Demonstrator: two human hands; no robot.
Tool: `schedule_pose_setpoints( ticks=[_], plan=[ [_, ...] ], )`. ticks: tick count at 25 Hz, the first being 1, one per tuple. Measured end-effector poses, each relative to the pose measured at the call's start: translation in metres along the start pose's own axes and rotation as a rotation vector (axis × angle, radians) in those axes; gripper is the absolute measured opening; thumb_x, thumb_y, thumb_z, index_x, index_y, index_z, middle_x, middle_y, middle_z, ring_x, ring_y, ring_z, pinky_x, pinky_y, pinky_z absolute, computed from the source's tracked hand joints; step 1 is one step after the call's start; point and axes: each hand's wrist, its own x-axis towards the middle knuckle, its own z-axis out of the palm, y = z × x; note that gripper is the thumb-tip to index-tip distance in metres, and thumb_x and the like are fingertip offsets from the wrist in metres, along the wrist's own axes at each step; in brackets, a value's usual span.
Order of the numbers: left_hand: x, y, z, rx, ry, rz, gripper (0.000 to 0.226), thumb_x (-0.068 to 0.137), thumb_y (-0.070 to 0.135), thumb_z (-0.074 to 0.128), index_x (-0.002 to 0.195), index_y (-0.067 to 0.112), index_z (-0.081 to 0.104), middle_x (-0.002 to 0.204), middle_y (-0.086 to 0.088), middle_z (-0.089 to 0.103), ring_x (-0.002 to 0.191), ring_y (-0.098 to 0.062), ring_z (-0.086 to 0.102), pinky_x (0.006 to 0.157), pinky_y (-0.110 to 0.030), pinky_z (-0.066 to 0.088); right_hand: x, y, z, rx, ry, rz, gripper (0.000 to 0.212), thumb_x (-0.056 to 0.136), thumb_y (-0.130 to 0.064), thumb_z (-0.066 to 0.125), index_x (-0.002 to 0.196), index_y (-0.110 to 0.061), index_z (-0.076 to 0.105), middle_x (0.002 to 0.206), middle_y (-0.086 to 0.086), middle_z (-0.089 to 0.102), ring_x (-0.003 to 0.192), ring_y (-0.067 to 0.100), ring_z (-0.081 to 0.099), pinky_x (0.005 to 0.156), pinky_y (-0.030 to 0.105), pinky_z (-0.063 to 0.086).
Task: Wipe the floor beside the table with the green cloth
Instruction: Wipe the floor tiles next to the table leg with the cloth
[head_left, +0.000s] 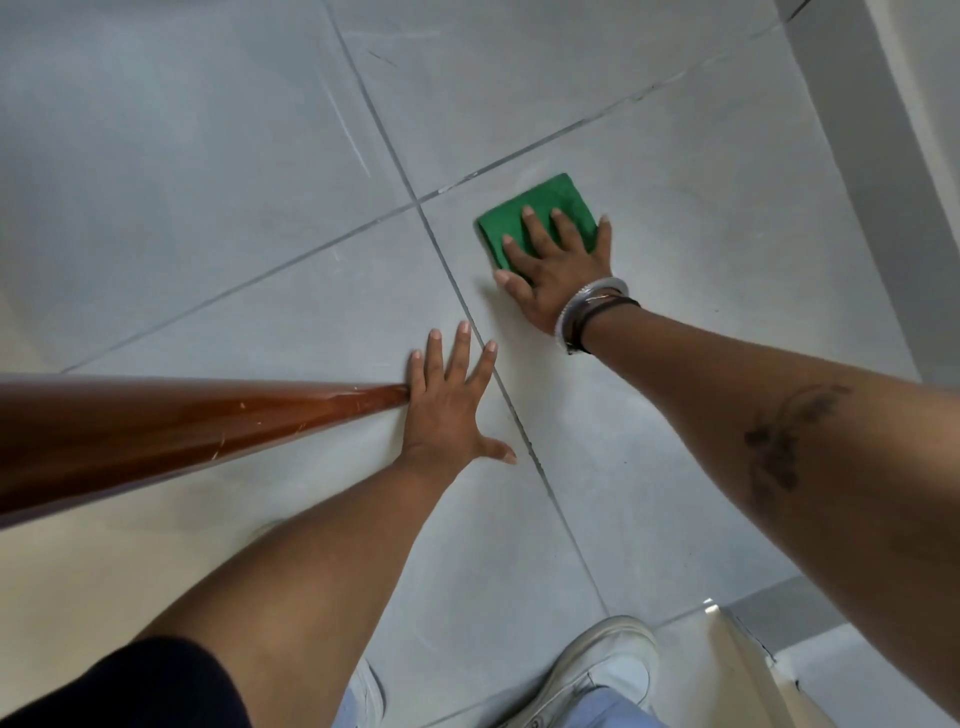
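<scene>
A folded green cloth (540, 210) lies flat on the grey tiled floor (208, 182), right of where the tile joints cross. My right hand (558, 265) presses down on it with fingers spread, and the cloth's near part is hidden under the palm. Bangles circle that wrist. My left hand (449, 402) rests flat on the floor with fingers apart, holding nothing. It lies at the foot of a brown wooden table leg (182, 431), its little finger touching the leg's tip.
The table leg slants in from the left edge. A white wall (883, 156) runs along the right side. My white shoe (597, 670) stands at the bottom, with a beige furniture edge (748, 670) to its right. Bare tiles stretch away at the upper left.
</scene>
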Motion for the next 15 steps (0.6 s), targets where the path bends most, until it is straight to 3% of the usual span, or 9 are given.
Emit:
schedule_pose_setpoints(
  ticks=[5, 9, 12, 15],
  plan=[
    [0.000, 0.004, -0.005, -0.016, -0.027, -0.015, 0.147, 0.041, 0.092, 0.058, 0.153, 0.027, -0.012, 0.162, -0.012, -0.019, 0.147, -0.043, -0.015, 0.119, -0.053, -0.005, -0.085, 0.022, 0.040, -0.069, -0.102, -0.085, 0.064, 0.090, -0.061, 0.012, 0.149, -0.036, 0.014, 0.163, -0.002, -0.001, 0.148, 0.028, -0.001, 0.111, 0.066, -0.004],
    [0.000, 0.004, -0.003, 0.039, -0.017, -0.023, 0.147, 0.043, 0.096, 0.051, 0.152, 0.025, -0.016, 0.162, -0.014, -0.021, 0.147, -0.044, -0.016, 0.119, -0.054, -0.005, -0.197, 0.045, 0.075, -0.133, -0.218, -0.125, 0.071, 0.084, -0.065, 0.020, 0.145, -0.033, 0.035, 0.159, 0.003, 0.024, 0.146, 0.032, 0.019, 0.108, 0.072, 0.015],
    [0.000, 0.002, -0.001, 0.038, -0.024, -0.013, 0.146, 0.042, 0.097, 0.048, 0.152, 0.025, -0.016, 0.162, -0.014, -0.020, 0.147, -0.044, -0.014, 0.118, -0.056, -0.005, -0.163, 0.046, 0.069, -0.128, -0.193, -0.182, 0.066, 0.088, -0.060, 0.017, 0.147, -0.035, 0.028, 0.161, 0.001, 0.017, 0.147, 0.031, 0.014, 0.106, 0.076, 0.007],
    [0.000, 0.004, -0.003, 0.029, -0.032, -0.006, 0.145, 0.043, 0.094, 0.052, 0.152, 0.026, -0.015, 0.162, -0.013, -0.020, 0.147, -0.044, -0.013, 0.117, -0.057, -0.007, -0.044, 0.041, 0.027, -0.005, -0.018, 0.051, 0.062, 0.092, -0.059, 0.016, 0.150, -0.037, 0.012, 0.163, -0.001, 0.001, 0.148, 0.029, 0.000, 0.106, 0.075, -0.002]
  ],
)
